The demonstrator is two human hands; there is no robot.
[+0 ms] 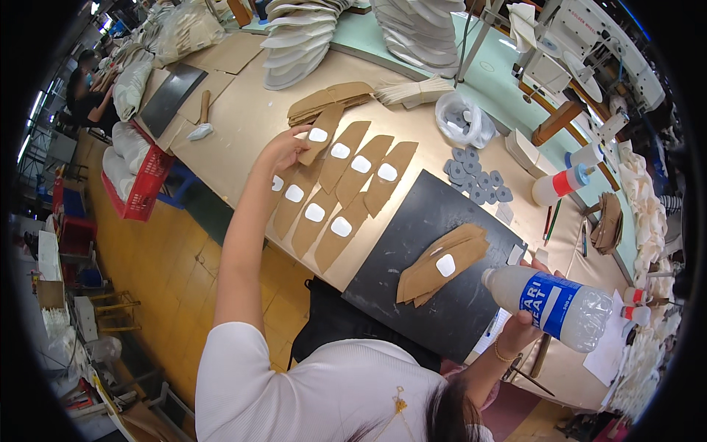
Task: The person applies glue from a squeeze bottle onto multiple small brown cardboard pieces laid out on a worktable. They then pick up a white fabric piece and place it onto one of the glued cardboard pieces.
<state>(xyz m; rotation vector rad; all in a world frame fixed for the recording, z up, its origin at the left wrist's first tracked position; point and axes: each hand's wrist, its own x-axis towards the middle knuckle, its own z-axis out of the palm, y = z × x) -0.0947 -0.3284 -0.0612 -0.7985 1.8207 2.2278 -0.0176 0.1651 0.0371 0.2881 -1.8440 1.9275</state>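
Note:
My left hand (283,149) pinches the edge of a brown cut piece (331,121) that bears a white rounded patch. This piece lies at the upper left of several similar brown pieces (377,197), laid in overlapping rows, each with a white patch. My right hand (520,331) grips a clear plastic bottle (593,303) with a blue label. The bottle is tilted on its side, its narrow tip pointing left above a black board (388,239). On that board rests a fanned stack of brown pieces (462,244), the top one with a white patch.
Grey rounded pieces (480,180) lie beside a plastic bag (462,121). A brown stack (331,101) sits beyond the rows. Another bottle with a red band (557,186) stands at right, near a sewing machine (589,44). A red crate (147,186) is left of the table.

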